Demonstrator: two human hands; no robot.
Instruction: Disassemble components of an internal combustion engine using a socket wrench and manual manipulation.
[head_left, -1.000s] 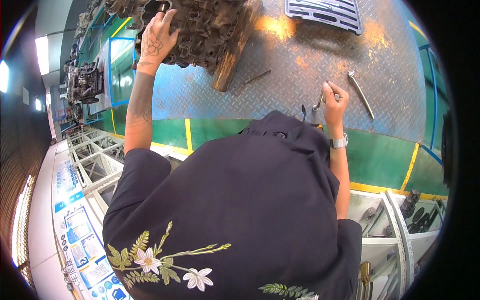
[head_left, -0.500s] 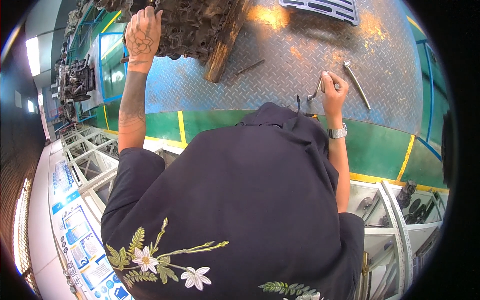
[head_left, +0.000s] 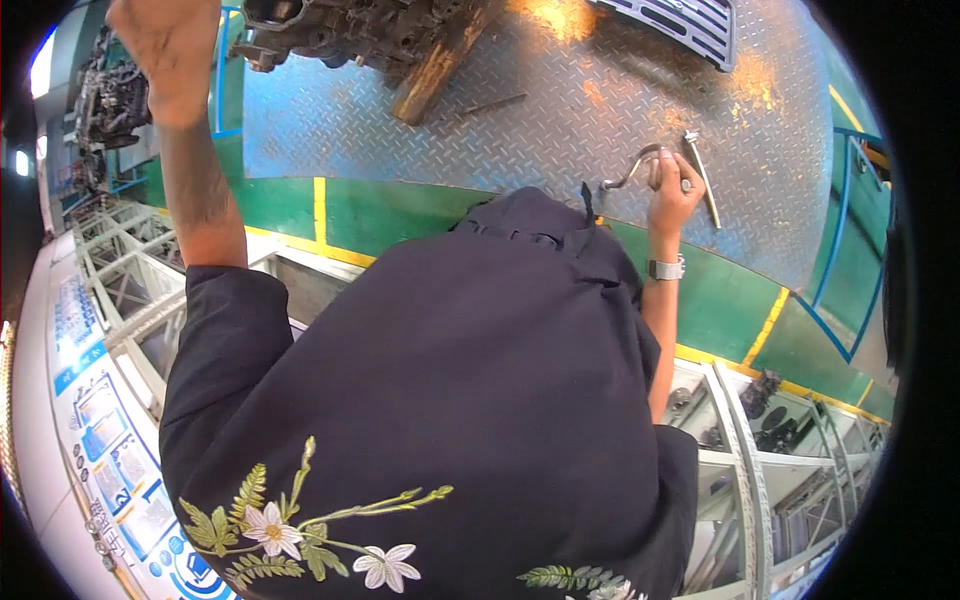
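My left hand [head_left: 170, 55] is raised at the upper left, close to the camera. Its fingers run past the top edge, so what they do is hidden. It appears left of the dark, greasy engine block [head_left: 350, 30]. Over the checkered metal table, my right hand [head_left: 675, 195] is closed around a bent, crank-like metal wrench [head_left: 628, 176]. The wrench's curved end points left, near the table's front edge. Just right of that hand lies a straight silver socket handle [head_left: 704, 180] with a short head at its far end.
A worn wooden block [head_left: 430, 85] lies against the engine. A thin metal rod [head_left: 493, 104] rests on the metal tabletop [head_left: 400, 140]. A grey slotted tray [head_left: 685, 30] stands at the back. White shelving [head_left: 740, 450] holds dark parts at the right; another engine [head_left: 108, 105] stands far left.
My left hand has come off the engine block and moved left and up, nearer the camera. My right hand keeps its hold on the wrench. The view has shifted slightly.
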